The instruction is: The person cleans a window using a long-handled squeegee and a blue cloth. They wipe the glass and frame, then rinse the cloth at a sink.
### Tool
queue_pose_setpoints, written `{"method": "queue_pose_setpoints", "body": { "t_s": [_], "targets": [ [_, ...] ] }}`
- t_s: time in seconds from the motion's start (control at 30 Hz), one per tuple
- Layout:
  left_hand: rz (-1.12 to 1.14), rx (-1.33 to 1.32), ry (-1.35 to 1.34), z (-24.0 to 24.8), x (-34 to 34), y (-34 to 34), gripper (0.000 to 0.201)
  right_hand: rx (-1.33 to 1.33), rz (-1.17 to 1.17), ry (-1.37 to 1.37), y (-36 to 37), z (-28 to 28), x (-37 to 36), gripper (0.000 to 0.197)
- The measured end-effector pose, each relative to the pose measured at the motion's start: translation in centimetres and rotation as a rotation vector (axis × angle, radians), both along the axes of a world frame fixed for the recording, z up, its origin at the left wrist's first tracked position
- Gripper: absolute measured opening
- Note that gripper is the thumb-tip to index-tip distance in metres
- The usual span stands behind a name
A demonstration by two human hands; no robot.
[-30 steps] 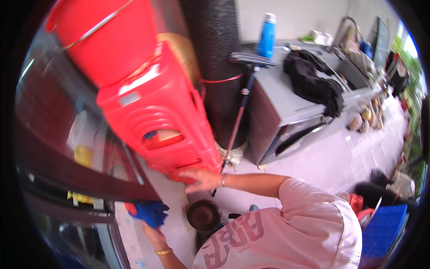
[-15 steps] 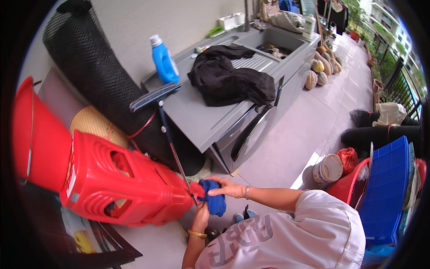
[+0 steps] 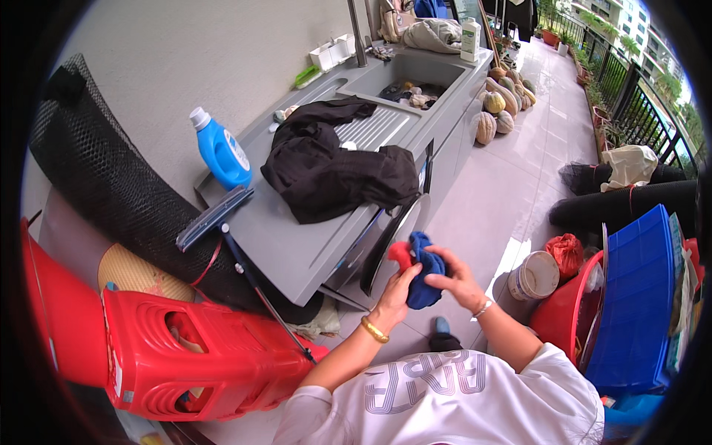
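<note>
My left hand [image 3: 398, 295], with a gold bangle at the wrist, is closed on a bundled dark blue cloth [image 3: 424, 285] in front of my chest. A soft red piece [image 3: 400, 255], perhaps another cloth, sticks out at its left. My right hand [image 3: 458, 282] grips the blue cloth from the right with bent fingers. To the left, a squeegee with a long pole [image 3: 258, 285] leans by the grey counter [image 3: 297, 259]. Its pole's lower end is by the red stacked stools [image 3: 230, 352]. On the counter lie black clothes [image 3: 334, 167], and a blue detergent bottle [image 3: 222, 152] stands there.
Beyond the clothes is a sink [image 3: 423, 78] with small items in it. Pumpkins [image 3: 497, 111] lie on the floor past the counter. On the right are a white bucket [image 3: 534, 278], a red basin [image 3: 567, 315] and a blue plastic panel [image 3: 630, 297]. A black mesh roll [image 3: 126, 170] leans left.
Both hands have moved right with the blue cloth and red piece, away from the squeegee pole and the red stools. My view has shifted, and more of the red piece shows.
</note>
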State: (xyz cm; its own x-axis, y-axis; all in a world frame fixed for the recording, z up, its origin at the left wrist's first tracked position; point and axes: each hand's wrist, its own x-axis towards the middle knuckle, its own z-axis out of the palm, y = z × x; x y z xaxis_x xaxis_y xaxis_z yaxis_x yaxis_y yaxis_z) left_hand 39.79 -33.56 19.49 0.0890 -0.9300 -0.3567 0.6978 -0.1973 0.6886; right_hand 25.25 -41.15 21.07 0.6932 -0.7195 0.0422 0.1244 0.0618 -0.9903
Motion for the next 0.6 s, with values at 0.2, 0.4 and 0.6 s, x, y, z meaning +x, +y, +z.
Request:
{"method": "queue_pose_setpoints", "body": {
  "t_s": [0.2,0.4,0.6],
  "targets": [
    [0.061,0.001,0.045,1.8,-3.7,-13.3,0.037,0.015,-0.209,-0.142,-11.6,2.2,-4.0,0.048],
    [0.24,0.012,0.067,4.2,-5.3,-26.6,0.038,-0.097,-0.198,-0.104,-24.6,3.9,-4.3,0.041],
    [0.324,-0.094,0.064,6.2,-2.0,-39.5,0.042,-0.229,-0.24,-0.109,-37.2,6.6,-0.4,0.036]
  ]
}}
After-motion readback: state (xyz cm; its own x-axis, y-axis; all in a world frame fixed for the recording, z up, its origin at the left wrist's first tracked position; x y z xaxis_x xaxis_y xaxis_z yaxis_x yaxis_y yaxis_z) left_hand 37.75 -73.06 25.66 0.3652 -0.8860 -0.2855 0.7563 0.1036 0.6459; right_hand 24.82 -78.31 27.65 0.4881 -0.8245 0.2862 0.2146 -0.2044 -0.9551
